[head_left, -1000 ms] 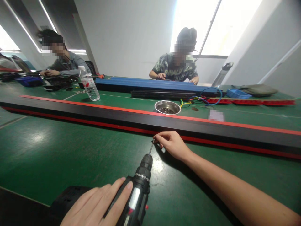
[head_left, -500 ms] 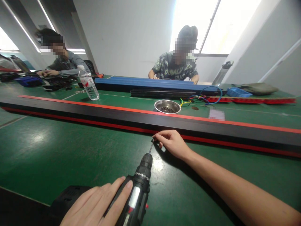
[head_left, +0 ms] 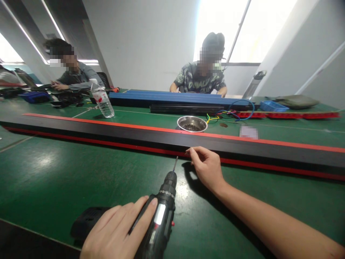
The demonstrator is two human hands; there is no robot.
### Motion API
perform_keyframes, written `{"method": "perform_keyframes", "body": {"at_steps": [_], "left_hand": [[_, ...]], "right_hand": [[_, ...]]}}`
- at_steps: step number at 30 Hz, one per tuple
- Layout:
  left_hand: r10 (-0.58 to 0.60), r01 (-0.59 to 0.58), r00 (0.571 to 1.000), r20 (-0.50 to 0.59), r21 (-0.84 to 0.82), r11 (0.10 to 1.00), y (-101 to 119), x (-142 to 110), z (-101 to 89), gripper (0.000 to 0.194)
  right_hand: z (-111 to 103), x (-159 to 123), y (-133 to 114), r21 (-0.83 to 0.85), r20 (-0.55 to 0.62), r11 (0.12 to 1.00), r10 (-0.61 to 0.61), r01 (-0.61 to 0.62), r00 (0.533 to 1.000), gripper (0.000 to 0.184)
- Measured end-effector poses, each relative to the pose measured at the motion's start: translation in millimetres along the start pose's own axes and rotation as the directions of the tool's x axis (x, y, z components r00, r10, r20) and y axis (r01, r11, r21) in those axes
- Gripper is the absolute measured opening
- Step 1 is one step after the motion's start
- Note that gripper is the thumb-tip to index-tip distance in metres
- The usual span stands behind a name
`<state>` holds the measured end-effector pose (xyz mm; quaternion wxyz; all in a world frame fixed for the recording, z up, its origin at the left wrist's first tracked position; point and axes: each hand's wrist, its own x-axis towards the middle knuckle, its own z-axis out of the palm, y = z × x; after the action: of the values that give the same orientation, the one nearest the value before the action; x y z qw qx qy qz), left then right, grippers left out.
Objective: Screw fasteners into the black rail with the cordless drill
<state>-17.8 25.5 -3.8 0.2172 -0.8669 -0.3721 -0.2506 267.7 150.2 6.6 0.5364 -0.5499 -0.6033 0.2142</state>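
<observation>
My left hand (head_left: 115,230) lies over a black cordless drill (head_left: 161,219) at the near table edge, fingers wrapped along its body. The drill's thin bit (head_left: 175,163) points away from me at a long black rail with red edges (head_left: 107,131). To the right of the bit tip, my right hand (head_left: 206,167) hovers against the rail's near side. Its thumb and forefinger are pinched together; anything between them is too small to make out.
Behind the rail on the green table (head_left: 54,169) stand a steel bowl of small dark parts (head_left: 192,123) and a water bottle (head_left: 104,100). Farther back lie coloured wires (head_left: 229,113), a long blue profile (head_left: 167,96) and a blue bin (head_left: 271,106). Two other people sit working at the far side.
My right hand has moved off the bit tip, a little to the right and toward the rail. The drill and my left hand have shifted slightly right and forward.
</observation>
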Motion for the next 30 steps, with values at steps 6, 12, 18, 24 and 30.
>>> {"method": "perform_keyframes", "body": {"at_steps": [6, 12, 18, 24, 30], "left_hand": [[0.000, -0.003, 0.998, 0.057, 0.052, 0.999, 3, 11, -2.4, 0.083], [0.009, -0.017, 0.996, 0.091, 0.094, 0.995, 5, 17, -2.9, 0.086], [0.034, -0.052, 0.990, 0.134, 0.135, 0.989, 3, 29, -4.7, 0.083], [-0.007, -0.006, 0.992, 0.124, 0.107, 0.994, 5, 33, -7.1, 0.063], [-0.047, 0.040, 0.996, 0.077, 0.091, 0.995, 8, 32, -5.8, 0.057]], "right_hand": [[1, 1, 0, 0.005, 0.037, 1.000, -0.016, 0.016, 0.999, 0.028], [1, 1, -2, 0.008, 0.071, 1.000, -0.012, 0.011, 0.997, 0.027], [1, 2, 0, 0.011, 0.091, 1.000, -0.006, 0.005, 0.996, 0.026], [-2, 2, -7, -0.005, 0.050, 0.998, -0.070, 0.070, 0.996, 0.026], [-29, 64, -26, -0.261, -0.001, 0.941, -0.222, 0.214, 0.975, 0.029]]}}
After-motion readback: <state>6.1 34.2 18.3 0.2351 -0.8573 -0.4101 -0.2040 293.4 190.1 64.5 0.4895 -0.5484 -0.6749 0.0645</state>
